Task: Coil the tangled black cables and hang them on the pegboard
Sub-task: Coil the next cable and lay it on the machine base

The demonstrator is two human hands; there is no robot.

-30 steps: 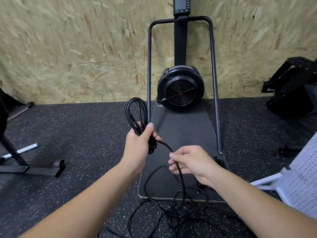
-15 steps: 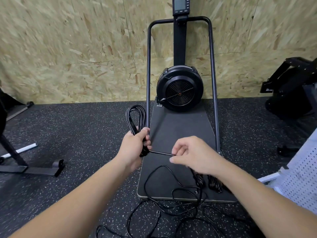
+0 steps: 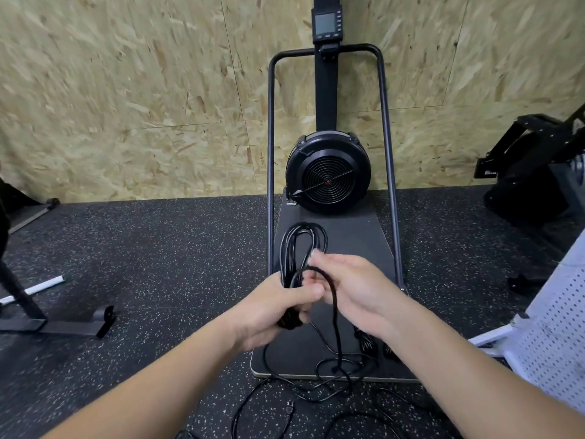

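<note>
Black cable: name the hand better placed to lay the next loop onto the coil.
Right. The right hand holds the loose strand beside the coil, while the left hand is occupied gripping the coil.

Black fan exercise machine [image 3: 327,175] w/ monitor [image 3: 326,23], OSB wall [image 3: 126,90], speckled rubber floor [image 3: 158,264]

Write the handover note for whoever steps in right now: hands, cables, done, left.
Left hand: grips the bundle of coiled cable, loops standing up above the fist.
Right hand: holds the loose run of the same cable at the bundle, laying on another loop.
Loose cable: trails down to a tangle on the machine's base plate and the floor.
Pegboard: white, at the right edge, no cable on the part in view.
Done: several loops coiled.
Left: coil the rest, untangle the floor cables, hang them all.
</note>
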